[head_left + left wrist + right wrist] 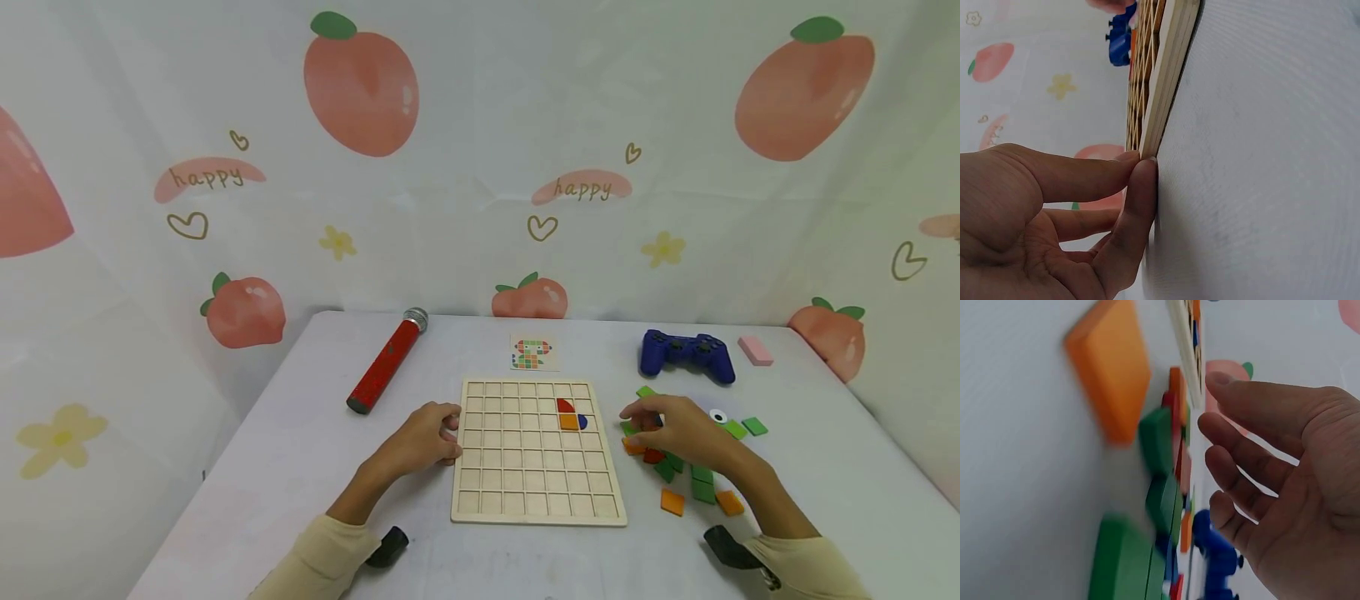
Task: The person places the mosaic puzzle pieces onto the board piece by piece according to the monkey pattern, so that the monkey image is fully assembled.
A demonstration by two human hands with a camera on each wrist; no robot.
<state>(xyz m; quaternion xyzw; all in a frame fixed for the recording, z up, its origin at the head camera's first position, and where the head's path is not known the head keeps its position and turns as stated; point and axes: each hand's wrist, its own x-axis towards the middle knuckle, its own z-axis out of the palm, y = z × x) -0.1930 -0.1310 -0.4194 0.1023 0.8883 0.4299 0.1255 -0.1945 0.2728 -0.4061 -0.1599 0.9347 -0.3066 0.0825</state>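
A wooden grid board lies flat on the table. Three coloured pieces sit in its upper right cells: a red one, an orange square and a blue rounded one. At the board's left edge, my left hand holds the rim between thumb and finger, as the left wrist view shows closely. My right hand hovers over a loose heap of tiles just right of the board. Its fingers are loosely bent, with nothing between them in the right wrist view.
Green tiles and orange tiles lie scattered on the right. Behind the board rests a pattern card. A red microphone lies at the left; a blue game controller and a pink block lie back right.
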